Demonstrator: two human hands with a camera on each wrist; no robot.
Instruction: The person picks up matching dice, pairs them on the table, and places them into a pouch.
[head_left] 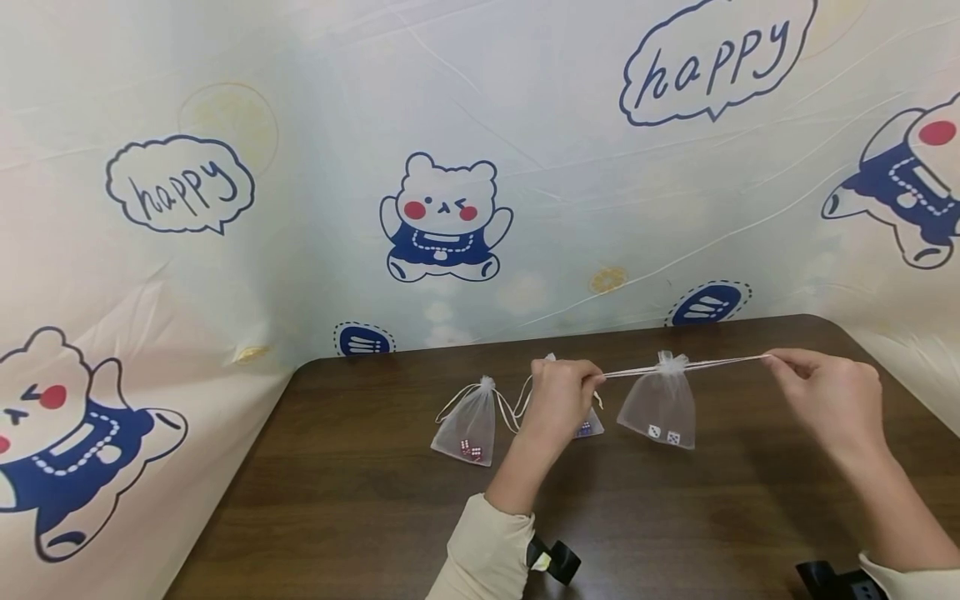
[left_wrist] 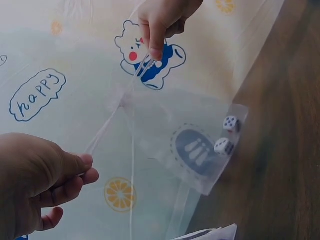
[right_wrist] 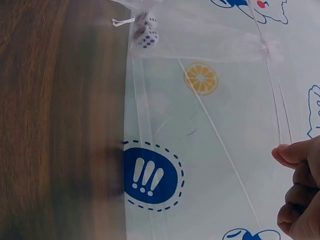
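Observation:
A sheer white drawstring pouch (head_left: pixel 657 404) hangs above the table with its neck gathered tight. Two white dice (left_wrist: pixel 227 135) lie in its bottom corner. My left hand (head_left: pixel 558 400) pinches the drawstring's left end between thumb and fingers. On the other side my right hand (head_left: pixel 832 404) pinches the right end, and the cord (right_wrist: pixel 277 100) is stretched taut between both hands. Left of these, a second pouch (head_left: pixel 468 425) with dark red dice (head_left: pixel 471 451) rests on the table. Behind my left hand a third pouch (head_left: pixel 592 428) with blue dice is partly hidden.
The dark brown wooden table (head_left: pixel 360 517) has rounded far corners. A printed cloth (head_left: pixel 315 208) with cartoon bears and lettering hangs behind it and along both sides. Dark wrist-worn devices (head_left: pixel 558 562) show near both sleeves.

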